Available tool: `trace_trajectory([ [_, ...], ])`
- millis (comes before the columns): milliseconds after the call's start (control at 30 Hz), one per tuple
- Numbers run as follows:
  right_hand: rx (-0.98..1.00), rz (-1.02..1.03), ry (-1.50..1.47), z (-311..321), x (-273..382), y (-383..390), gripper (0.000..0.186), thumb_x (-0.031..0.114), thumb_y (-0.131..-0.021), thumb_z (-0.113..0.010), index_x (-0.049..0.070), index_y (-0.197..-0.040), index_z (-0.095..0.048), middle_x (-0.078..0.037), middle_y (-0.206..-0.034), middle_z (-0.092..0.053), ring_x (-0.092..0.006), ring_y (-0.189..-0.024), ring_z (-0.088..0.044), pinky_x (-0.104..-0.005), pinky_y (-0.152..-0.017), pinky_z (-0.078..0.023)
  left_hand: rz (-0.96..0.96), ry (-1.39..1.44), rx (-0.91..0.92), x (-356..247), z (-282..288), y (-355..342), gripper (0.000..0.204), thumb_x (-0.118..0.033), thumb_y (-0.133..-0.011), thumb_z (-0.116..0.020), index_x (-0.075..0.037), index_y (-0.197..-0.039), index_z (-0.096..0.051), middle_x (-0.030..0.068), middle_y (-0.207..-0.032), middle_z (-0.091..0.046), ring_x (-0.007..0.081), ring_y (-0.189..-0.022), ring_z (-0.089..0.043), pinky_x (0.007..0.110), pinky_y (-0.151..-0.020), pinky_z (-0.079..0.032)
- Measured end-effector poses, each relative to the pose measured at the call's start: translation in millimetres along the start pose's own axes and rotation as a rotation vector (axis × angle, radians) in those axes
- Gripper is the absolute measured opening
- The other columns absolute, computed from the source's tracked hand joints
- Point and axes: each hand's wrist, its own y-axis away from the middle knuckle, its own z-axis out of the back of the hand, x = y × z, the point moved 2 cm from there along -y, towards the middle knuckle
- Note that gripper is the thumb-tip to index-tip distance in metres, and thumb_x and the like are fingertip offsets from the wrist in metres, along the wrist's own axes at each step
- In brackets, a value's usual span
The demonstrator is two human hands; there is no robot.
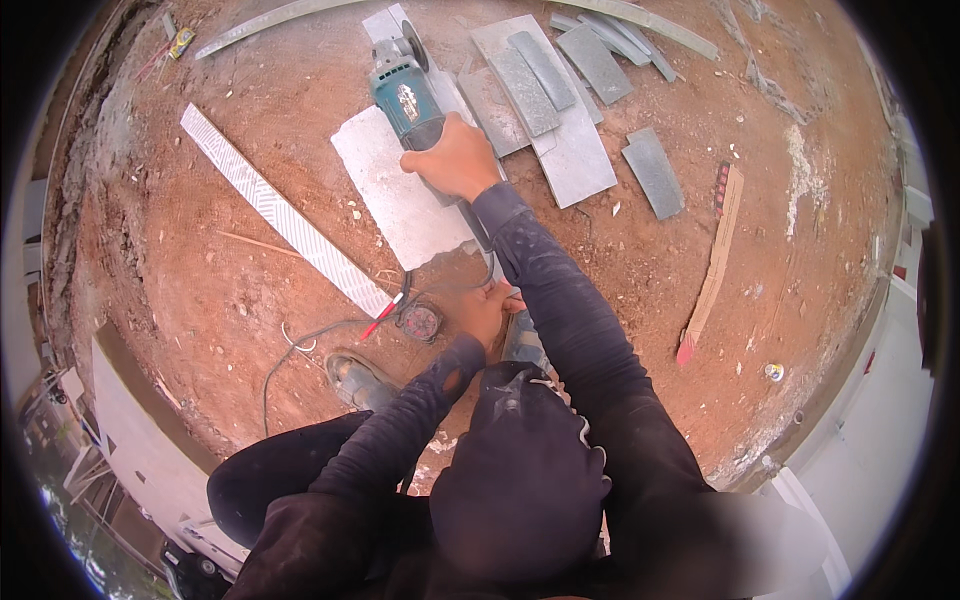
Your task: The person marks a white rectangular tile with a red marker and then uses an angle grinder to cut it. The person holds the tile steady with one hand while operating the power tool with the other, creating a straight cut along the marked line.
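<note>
Right hand: the right hand is wrapped over the rear body, thumb toward 9 o'clock; the other fingers are mostly hidden.
Left hand: the left hand, at 6 o'clock from the right, is bent with fingertips drawn close; whether they pinch anything, I cannot tell.
Angle grinder: the teal-and-black angle grinder lies above the pale slab, nose toward 11 o'clock.
Weight: probably heavy and nose-led; its rigid casing may turn slick with dust.
Hold: best around the rear body, a second hand nearer the head, fingers clear of the disc.
Cord: the dark cord looks limp, easily snagged; it runs toward 8 o'clock from the left hand.
Slab: likely stiff, weighty and brittle at its ragged edge; safest held flat by opposite long sides.
Grey pieces: at 2 o'clock from the right hand, stacked grey pieces look chippable.
Patterned strip: a white patterned strip lies at 8 o'clock.
</note>
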Motion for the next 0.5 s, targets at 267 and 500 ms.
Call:
trace_trajectory([
  [267, -0.036, 0.034, -0.015, -7.5, -3.3, -1.3, 0.066, 0.033, -0.063, -0.078, -0.010, -0.109, -0.056, -0.028, -0.101, -0.067, -0.0405, -0.096, -0.068, -0.0435, -0.085, -0.055, -0.059, -0.082, -0.081, -25.9, 4.9, 1.1, 0.028, -0.021, -0.099, -0.059, 0.006, -0.099, -0.064, 0.0124, -0.085, -0.069, 0.0163, -0.072, -0.068, 0.027, -0.070, -0.054],
  [500, -0.034, 0.040, -0.069, -2.8, -6.5, 1.1, 0.069, 0.036, -0.063, -0.077, -0.013, -0.108, -0.058, -0.031, -0.102, -0.067, -0.0409, -0.095, -0.069, -0.0413, -0.086, -0.054, -0.108, -0.093, -0.137, -34.9, -7.2, 20.3, 0.023, -0.017, -0.097, -0.059, 0.006, -0.097, -0.065, 0.0097, -0.080, -0.067, 0.0165, -0.072, -0.068, 0.028, -0.068, -0.053],
])
